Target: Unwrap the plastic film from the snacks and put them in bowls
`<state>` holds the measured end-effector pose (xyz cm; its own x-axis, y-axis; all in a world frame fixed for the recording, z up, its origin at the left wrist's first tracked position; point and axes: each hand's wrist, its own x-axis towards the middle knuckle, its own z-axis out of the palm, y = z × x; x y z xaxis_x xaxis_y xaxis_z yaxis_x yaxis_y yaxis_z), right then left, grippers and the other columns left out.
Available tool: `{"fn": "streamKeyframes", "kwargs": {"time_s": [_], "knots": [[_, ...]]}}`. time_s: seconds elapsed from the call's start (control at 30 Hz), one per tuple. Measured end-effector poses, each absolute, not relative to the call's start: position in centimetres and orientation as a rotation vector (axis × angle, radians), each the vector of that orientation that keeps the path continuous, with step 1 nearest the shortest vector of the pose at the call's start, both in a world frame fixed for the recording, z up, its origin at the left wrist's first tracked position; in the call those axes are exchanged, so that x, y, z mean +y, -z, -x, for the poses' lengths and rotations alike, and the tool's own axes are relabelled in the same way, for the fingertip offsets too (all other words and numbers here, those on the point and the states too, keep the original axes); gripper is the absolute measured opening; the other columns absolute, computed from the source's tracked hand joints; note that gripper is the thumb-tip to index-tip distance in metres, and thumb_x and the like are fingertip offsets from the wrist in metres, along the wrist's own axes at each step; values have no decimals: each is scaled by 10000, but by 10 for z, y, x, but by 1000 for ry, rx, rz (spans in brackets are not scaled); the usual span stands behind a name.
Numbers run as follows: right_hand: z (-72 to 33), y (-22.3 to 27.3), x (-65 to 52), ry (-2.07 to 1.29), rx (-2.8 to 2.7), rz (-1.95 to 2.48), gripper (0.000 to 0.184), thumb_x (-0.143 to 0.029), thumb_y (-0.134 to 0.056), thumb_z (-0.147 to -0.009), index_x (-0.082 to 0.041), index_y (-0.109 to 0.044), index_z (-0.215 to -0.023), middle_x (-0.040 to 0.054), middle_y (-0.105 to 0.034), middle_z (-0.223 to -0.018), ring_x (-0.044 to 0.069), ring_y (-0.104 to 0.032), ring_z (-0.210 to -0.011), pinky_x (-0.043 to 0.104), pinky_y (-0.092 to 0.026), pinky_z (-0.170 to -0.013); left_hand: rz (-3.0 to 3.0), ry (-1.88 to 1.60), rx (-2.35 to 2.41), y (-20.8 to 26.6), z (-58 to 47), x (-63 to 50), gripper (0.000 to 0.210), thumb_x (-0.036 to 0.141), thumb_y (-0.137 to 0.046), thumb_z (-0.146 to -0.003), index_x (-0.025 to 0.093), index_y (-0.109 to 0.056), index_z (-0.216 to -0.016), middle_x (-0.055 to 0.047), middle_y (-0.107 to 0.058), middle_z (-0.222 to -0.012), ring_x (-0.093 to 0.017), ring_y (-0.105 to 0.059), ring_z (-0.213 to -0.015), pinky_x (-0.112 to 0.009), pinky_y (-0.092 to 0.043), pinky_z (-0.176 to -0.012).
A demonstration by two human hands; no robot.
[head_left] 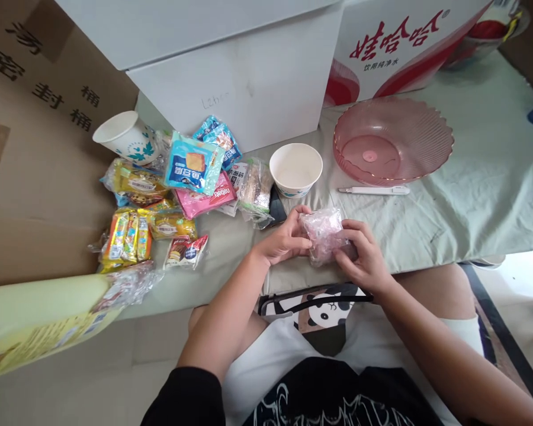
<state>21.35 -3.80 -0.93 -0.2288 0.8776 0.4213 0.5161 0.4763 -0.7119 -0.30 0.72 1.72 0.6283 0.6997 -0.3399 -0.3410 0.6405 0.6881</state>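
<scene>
Between my two hands is a small packet in clear, crinkled plastic wrap (323,234), pinkish inside; what it contains I cannot make out. My left hand (288,238) grips its left side, thumb on the near face. On the right side, my right hand (360,253) holds it with curled fingers. The packet is just above the table's front edge. Beyond it stands a white paper bowl (295,170), and a dark flat object (276,208) lies partly hidden beside my left hand. A white pen-like tool (373,190) lies behind my right hand.
A pink ribbed bowl (393,142) stands at the back right. Snack packets (194,163) and a tilted paper cup (127,137) crowd the left. White boxes (231,89) line the back; a brown carton (35,148) stands left. A panda-print bag (324,310) is on my lap.
</scene>
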Motion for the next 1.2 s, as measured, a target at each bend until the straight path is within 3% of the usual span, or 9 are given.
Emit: {"fn": "streamKeyframes", "kwargs": {"time_s": [0.13,0.37,0.53,0.63,0.73,0.83,1.0,1.1,1.2], "knots": [[-213,10,-37,-563,-1843,1252,112,-129,-575,-788,-227,-606,-832,113,-617,-1121,266,-651,-1031,455,-565,-889,-651,-691,710,-15,-2,1,697,195,-853,-600,310,-368,-1087,63,-582,-953,-108,-611,-742,-285,-544,-701],[-221,8,-35,-683,-1756,1225,113,-122,-561,-753,-231,-532,-740,93,-642,-1015,257,-668,-983,412,-559,-810,-759,-1094,908,-13,3,-16,631,396,-881,-612,259,-325,-877,69,-516,-880,-93,-536,-729,-242,-483,-682],[-226,9,-33,-697,-1639,1262,126,-118,-542,-743,-237,-501,-736,68,-660,-948,245,-674,-953,409,-539,-820,-1385,-1112,1200,-18,21,-21,386,479,-693,-815,211,-427,-736,-64,-653,-1055,-184,-612,-966,-321,-477,-875],[-237,-2,-17,-646,-1537,1299,131,-109,-511,-728,-237,-485,-718,41,-659,-886,225,-673,-911,398,-523,-834,-1569,-1113,1422,-16,22,-21,132,298,-623,-826,210,-541,-879,-85,-685,-1108,-203,-649,-1015,-334,-486,-911],[-249,-24,11,-524,-1390,1281,130,-115,-501,-757,-243,-520,-775,55,-650,-883,229,-655,-910,412,-511,-869,-1616,-1169,1516,-9,14,-20,418,191,-589,-775,212,-547,-1191,-105,-669,-1235,-206,-659,-1067,-328,-517,-892],[-251,-40,33,-450,-1324,1174,129,-199,-479,-867,-247,-565,-951,105,-648,-969,250,-646,-952,416,-523,-853,-1689,-1177,1543,-3,2,-18,518,199,-596,-770,208,-537,-1285,-129,-636,-1332,-231,-639,-1150,-342,-525,-910],[-238,-30,28,-513,-1935,948,215,-319,-584,-892,-269,-632,-1095,91,-697,-1067,295,-654,-997,474,-502,-899,-1516,-1264,1703,2,-9,-15,251,306,-639,-837,215,-580,-1064,-45,-693,-966,-170,-664,-850,-280,-512,-749],[-240,-18,24,-598,-2305,938,324,-259,-614,-883,-269,-648,-1204,97,-712,-1216,310,-655,-1075,481,-488,-921,-1427,-1356,1745,4,-9,-16,179,280,-608,-847,218,-558,-1007,15,-629,-786,-128,-589,-654,-255,-460,-624],[-251,-14,32,-592,-2400,925,344,-183,-569,-897,-258,-659,-1221,94,-726,-1206,306,-658,-1081,474,-483,-901,-1500,-1389,1752,5,-8,-18,175,207,-595,-797,217,-560,-968,28,-603,-732,-129,-569,-631,-259,-453,-606]]}}
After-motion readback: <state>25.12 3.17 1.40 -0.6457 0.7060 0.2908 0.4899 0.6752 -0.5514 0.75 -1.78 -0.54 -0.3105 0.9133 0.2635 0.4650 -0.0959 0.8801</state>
